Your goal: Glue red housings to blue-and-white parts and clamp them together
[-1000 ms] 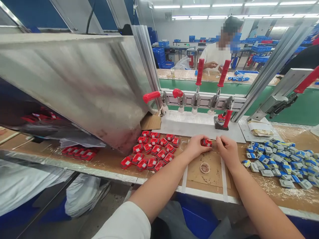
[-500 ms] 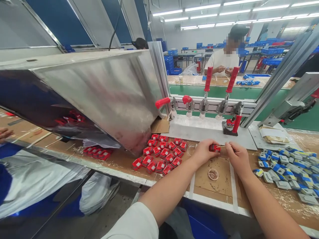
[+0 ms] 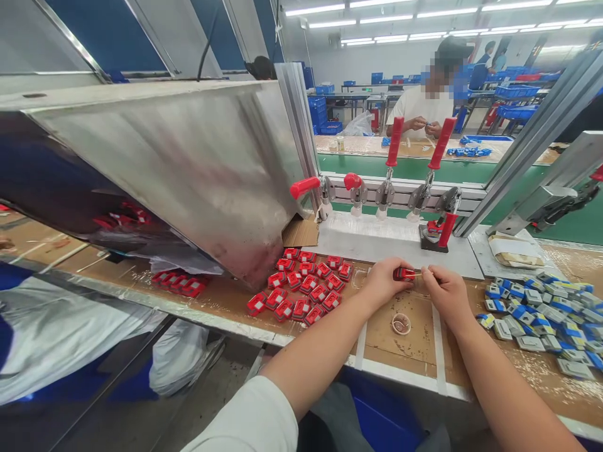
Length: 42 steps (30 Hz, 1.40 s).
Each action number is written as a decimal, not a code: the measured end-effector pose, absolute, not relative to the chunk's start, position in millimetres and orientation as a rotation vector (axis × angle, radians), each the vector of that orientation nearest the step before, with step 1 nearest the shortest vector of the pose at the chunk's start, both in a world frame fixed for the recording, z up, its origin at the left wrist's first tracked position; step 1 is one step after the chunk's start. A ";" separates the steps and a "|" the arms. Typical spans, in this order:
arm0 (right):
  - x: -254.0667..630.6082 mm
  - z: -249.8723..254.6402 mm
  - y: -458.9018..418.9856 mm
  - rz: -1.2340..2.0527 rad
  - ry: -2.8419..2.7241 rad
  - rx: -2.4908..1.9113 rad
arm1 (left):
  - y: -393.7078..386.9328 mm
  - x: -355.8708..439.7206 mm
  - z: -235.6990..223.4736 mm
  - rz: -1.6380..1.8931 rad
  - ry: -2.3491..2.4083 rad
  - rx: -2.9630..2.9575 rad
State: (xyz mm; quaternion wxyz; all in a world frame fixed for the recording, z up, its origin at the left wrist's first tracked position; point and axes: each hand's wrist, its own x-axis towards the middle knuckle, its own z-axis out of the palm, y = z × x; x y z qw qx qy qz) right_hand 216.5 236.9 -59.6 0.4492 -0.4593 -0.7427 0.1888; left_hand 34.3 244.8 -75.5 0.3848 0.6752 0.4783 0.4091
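My left hand (image 3: 385,280) grips a small red-and-black plastic case (image 3: 403,274) above the cardboard-covered bench. My right hand (image 3: 443,290) is closed on a thin light stick (image 3: 418,274), whose far end meets the case's right side; the exact contact is too small to make out. Just below both hands stands a small round cup (image 3: 401,324) with brownish stuff at its bottom. Left of my left forearm lie several similar red cases (image 3: 308,284) in a loose group.
Behind my hands runs a row of toggle clamps (image 3: 386,194) with red handles. A large metal hood (image 3: 202,169) rises at the left. Blue, white and grey parts (image 3: 541,314) are heaped at the right. Across the green belt (image 3: 348,164), another person (image 3: 419,107) handles small parts.
The camera view has shifted slightly. My hands stay close together, and the stick still meets the red case, which looks turned a little.
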 end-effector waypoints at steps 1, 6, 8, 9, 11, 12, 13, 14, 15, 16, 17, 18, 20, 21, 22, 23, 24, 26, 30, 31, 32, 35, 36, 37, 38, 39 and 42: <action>217.6 -59.8 236.9 0.435 -1.840 -1.146 | 244.8 33.7 -75.1 1.049 1.217 1.732; 220.6 -59.3 236.1 0.207 -1.868 -1.152 | 244.2 31.5 -71.9 1.072 1.243 1.796; 219.3 -58.4 235.2 0.181 -1.892 -1.121 | 243.6 31.5 -70.4 1.051 1.256 1.818; 218.2 -57.9 234.6 0.196 -1.906 -1.097 | 243.2 31.7 -69.8 1.036 1.259 1.828; 215.8 -57.1 233.7 0.266 -1.936 -1.046 | 242.4 32.4 -68.6 1.006 1.259 1.850; 214.8 -56.9 233.4 0.308 -1.948 -1.027 | 242.0 32.7 -68.1 0.993 1.258 1.863; 214.2 -56.9 233.4 0.343 -1.954 -1.018 | 241.7 33.0 -67.7 0.983 1.258 1.873; 214.0 -56.9 233.6 0.362 -1.953 -1.023 | 241.5 33.2 -67.4 0.979 1.259 1.879; 214.3 -57.1 234.0 0.359 -1.943 -1.041 | 241.4 33.3 -67.1 0.982 1.261 1.877; 214.9 -57.2 234.4 0.336 -1.927 -1.069 | 241.3 33.3 -66.9 0.989 1.265 1.868; 215.8 -57.3 235.0 0.300 -1.909 -1.102 | 241.3 33.2 -66.7 0.999 1.271 1.857; 216.8 -57.3 235.4 0.260 -1.894 -1.133 | 241.3 33.1 -66.4 1.010 1.276 1.849; 218.4 -56.8 236.0 0.186 -1.873 -1.177 | 241.3 33.0 -65.9 1.020 1.287 1.846; 218.8 -56.3 236.1 0.162 -1.867 -1.188 | 241.1 33.1 -65.7 1.018 1.291 1.847; 218.8 -55.7 236.1 0.148 -1.863 -1.191 | 240.9 33.3 -65.5 1.015 1.293 1.846; 218.6 -55.0 235.9 0.143 -1.860 -1.188 | 240.6 33.6 -65.4 1.011 1.295 1.842; 218.2 -54.3 235.5 0.149 -1.861 -1.178 | 240.3 34.1 -65.4 1.008 1.295 1.836; 216.8 -53.3 234.4 0.187 -1.879 -1.140 | 239.8 35.1 -66.0 1.005 1.292 1.820; 213.8 -52.6 231.3 0.290 -1.916 -1.055 | 239.8 36.8 -68.7 1.004 1.277 1.805; 213.2 -52.7 230.8 0.313 -1.919 -1.038 | 240.0 36.8 -69.3 1.006 1.272 1.803; 212.7 -52.9 230.4 0.334 -1.920 -1.025 | 240.2 36.8 -69.8 1.008 1.268 1.799; 212.6 -53.2 231.2 0.375 -1.925 -1.020 | 240.6 35.9 -69.7 1.014 1.265 1.783; 213.1 -52.9 232.0 0.370 -1.918 -1.039 | 240.7 35.5 -69.5 1.014 1.267 1.781; 213.8 -52.2 232.8 0.355 -1.903 -1.070 | 240.9 35.2 -69.3 1.012 1.270 1.782; 214.8 -50.9 233.5 0.334 -1.882 -1.105 | 241.2 35.0 -69.1 1.010 1.273 1.784; 216.0 -49.2 233.8 0.315 -1.854 -1.138 | 241.7 34.9 -69.2 1.008 1.275 1.784; 218.9 -42.1 230.1 0.345 -1.801 -1.131 | 243.8 34.9 -70.0 1.030 1.287 1.772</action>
